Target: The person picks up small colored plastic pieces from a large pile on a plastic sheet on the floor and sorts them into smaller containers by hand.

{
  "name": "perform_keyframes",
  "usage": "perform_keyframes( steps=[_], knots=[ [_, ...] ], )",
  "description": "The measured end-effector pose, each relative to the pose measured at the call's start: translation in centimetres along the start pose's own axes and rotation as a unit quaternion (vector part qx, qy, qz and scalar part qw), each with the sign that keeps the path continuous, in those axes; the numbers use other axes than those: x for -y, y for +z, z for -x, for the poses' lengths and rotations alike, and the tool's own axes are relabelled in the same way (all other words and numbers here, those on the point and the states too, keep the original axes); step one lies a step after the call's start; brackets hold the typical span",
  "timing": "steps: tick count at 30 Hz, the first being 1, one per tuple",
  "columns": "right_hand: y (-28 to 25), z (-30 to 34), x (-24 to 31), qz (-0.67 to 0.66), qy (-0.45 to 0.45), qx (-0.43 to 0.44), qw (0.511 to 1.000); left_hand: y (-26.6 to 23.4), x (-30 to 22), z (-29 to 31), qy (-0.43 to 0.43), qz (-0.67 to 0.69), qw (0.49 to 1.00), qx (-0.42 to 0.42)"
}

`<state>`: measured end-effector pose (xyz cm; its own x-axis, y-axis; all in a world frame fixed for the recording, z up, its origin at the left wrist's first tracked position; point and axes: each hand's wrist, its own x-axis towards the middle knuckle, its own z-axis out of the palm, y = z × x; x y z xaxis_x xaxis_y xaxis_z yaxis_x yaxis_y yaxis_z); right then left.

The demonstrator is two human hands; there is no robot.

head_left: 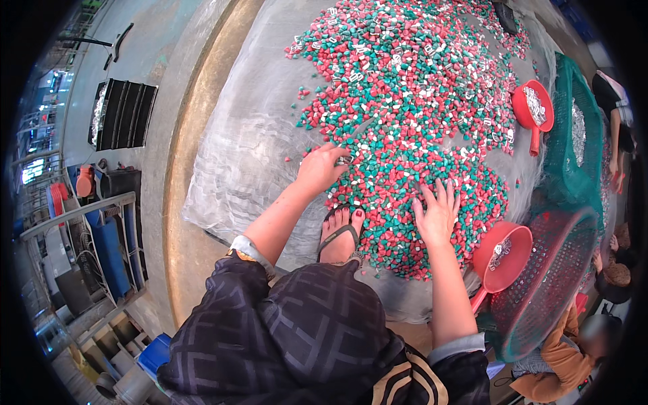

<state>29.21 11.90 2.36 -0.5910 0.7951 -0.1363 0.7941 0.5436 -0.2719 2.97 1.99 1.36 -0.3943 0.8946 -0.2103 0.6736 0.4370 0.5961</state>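
A broad pile of small pink, green and white stones [405, 88] covers the plastic sheet, with small silver metal pieces [435, 48] scattered among them, mostly toward the far side. My left hand [320, 170] is at the pile's left edge, its fingers bent and closed around a small silver metal piece [343, 160], partly hidden by the fingertips. Farther right, my right hand [437, 212] lies palm down on the stones with its fingers spread, holding nothing. Close to that forearm is a red long-handled pan [516, 260] with some silver pieces inside.
Another red pan [521, 108] of metal pieces sits at the far right. Beside it are a green mesh basket [563, 172] and a tilted red-green basket [550, 287]. My sandalled foot [339, 236] stands at the pile's near edge. Other people [560, 354] work at the right.
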Motion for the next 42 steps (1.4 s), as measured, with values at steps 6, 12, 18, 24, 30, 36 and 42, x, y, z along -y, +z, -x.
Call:
perform_keyframes(
  steps=[6,12,18,24,30,36,42],
  knots=[
    [-0.2,0.4,2.6,-0.175,-0.01,-0.046,0.983,0.1,1.4,-1.1,-0.005,0.077,0.995,-0.062],
    [-0.5,0.2,5.8,-0.373,0.044,0.069,0.924,-0.9,1.3,1.1,0.041,0.011,0.998,0.052],
    [1.2,0.7,6.0,-0.444,0.056,0.094,0.889,0.7,2.4,1.7,0.023,0.067,0.997,0.017],
    [0.9,0.4,6.1,-0.642,0.221,0.212,0.703,-0.8,0.5,0.9,-0.214,0.472,0.837,0.176],
    [0.0,-0.1,7.8,-0.755,0.267,0.215,0.559,-1.3,-3.0,1.2,-0.178,0.46,0.837,0.237],
    [0.4,0.1,6.9,-0.718,0.302,0.171,0.603,-0.7,-4.6,0.8,-0.172,0.452,0.831,0.276],
    [-0.1,-0.3,4.9,-0.738,0.362,0.003,0.57,-0.2,-5.1,0.7,-0.152,0.463,0.829,0.276]
  ],
)
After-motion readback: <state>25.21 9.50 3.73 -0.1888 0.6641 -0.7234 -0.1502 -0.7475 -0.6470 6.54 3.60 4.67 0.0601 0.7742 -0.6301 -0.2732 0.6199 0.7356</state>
